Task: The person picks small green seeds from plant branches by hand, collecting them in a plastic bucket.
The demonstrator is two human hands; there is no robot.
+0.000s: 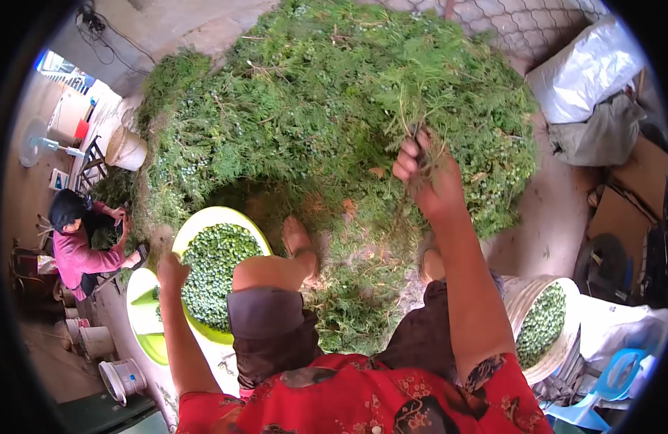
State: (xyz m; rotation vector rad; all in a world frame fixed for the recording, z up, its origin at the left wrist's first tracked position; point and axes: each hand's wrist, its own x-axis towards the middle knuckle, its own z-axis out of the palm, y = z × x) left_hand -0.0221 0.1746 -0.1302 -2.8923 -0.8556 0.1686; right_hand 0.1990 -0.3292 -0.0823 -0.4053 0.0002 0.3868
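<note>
My right hand (435, 181) is raised over the heap, its fingers closed round thin stems of a feathery evergreen sprig (421, 108). Below it spreads a large heap of cut evergreen branches (305, 108), dotted with small bluish-green berries. At the left, my left hand (173, 273) is closed at the rim of a yellow-green basin (240, 217); its fingertips are hidden. Many small green berries (222, 275) fill much of this basin. Partly behind my left forearm is a second yellow-green vessel (147, 318), with a few berries visible.
A white bucket (565, 362) of berries lies tilted at the right, near a blue plastic chair (602, 390). White sacks (587, 69) lean at the upper right. A person in pink (88, 246) sits at the left. Loose sprigs (359, 304) cover the floor between my feet.
</note>
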